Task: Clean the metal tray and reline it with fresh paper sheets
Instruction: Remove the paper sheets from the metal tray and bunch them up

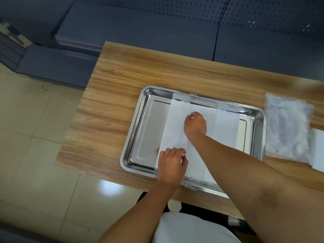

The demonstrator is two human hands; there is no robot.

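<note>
Your left hand [172,163] and right hand [195,124] rest apart on the paper sheets [177,127] in the metal tray [138,120] — fingers curled, grip unclear.

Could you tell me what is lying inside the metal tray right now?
White paper sheets cover the middle of the metal tray; both hands rest on them. Bare metal shows at its left and right ends. Whatever lies beneath the sheets is hidden.

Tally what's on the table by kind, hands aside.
Metal tray: 1
White paper sheets in the tray: at least 2, overlapping, exact count unclear
Clear plastic packet: 1
White sheet at the right edge: 1
Total: at least 5
</note>
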